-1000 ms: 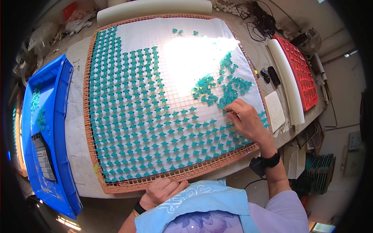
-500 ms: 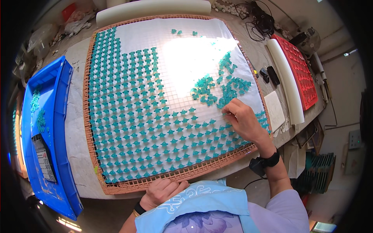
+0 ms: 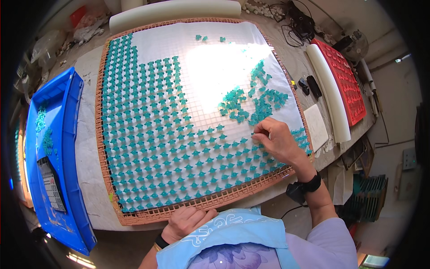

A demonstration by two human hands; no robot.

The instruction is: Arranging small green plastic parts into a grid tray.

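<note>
Our right hand [image 3: 278, 140] is over the right part of the white sheet [image 3: 156, 42], its grip pinching a piece [image 3: 253, 134] between thumb and forefinger; only a teal speck of it shows at the tips. That piece is just right of the end of one of the rows [image 3: 152, 148] and on the near side of the loose heap [image 3: 268, 102]. The heap lies on the sheet in ragged clumps, with three stray pieces [image 3: 204, 38] well apart from it at the far side.

The rows are teal too; they fill the left and near parts of the sheet, reaching farthest along the left edge. A brown lattice frame [image 3: 102, 121] edges the sheet, on the bench [image 3: 87, 161].

Our left hand [image 3: 188, 219] is at the near edge of the frame with its fingers curled; we cannot tell whether its grip has anything in it.

To the left we see a blue tray [image 3: 71, 188], with small teal bits [image 3: 47, 141] and a dark calculator [image 3: 51, 184] inside. On the right are a white tile [image 3: 316, 127], a pale roll [image 3: 329, 92] and a red tray [image 3: 345, 85]; beyond the frame's far edge lies another pale roll [image 3: 174, 12].
</note>
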